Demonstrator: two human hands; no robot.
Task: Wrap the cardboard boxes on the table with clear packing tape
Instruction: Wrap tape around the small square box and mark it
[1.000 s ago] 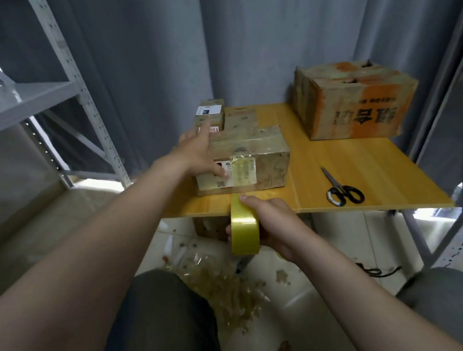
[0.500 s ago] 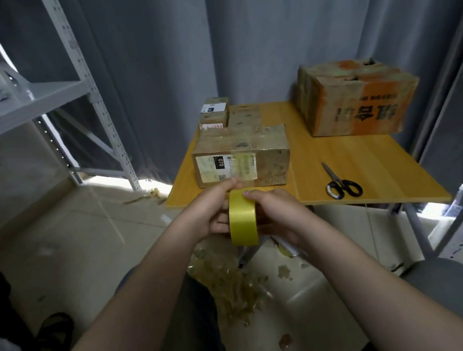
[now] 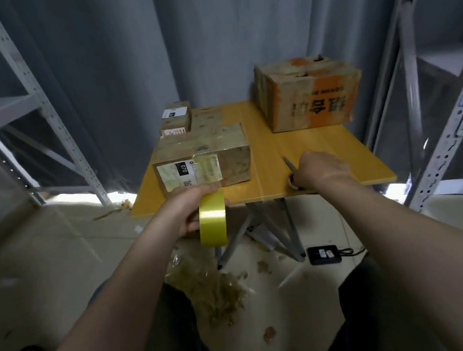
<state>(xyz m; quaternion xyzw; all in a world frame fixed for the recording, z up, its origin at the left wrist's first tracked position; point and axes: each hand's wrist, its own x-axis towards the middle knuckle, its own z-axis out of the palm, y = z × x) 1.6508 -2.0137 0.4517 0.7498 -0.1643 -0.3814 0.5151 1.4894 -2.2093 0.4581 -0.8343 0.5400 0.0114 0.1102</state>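
Observation:
A taped cardboard box [image 3: 202, 149] with a white label stands at the table's near left edge. My left hand [image 3: 184, 213] grips a yellowish roll of packing tape [image 3: 213, 222] just below and in front of that box. A clear strip seems to run from the roll up onto the box's front. My right hand [image 3: 322, 170] lies on the table over the handles of the black scissors [image 3: 288, 164], fingers curled down onto them; only the blade tip and part of one loop show.
A large orange-printed carton [image 3: 308, 93] sits at the back right of the wooden table [image 3: 340, 143]. Small boxes [image 3: 177, 117] stand behind the taped one. Metal shelving flanks both sides. Tape scraps [image 3: 214, 287] and a black device [image 3: 324, 259] lie on the floor.
My left hand left the box and took over the tape roll. My right hand let go of the roll and moved right onto the scissors.

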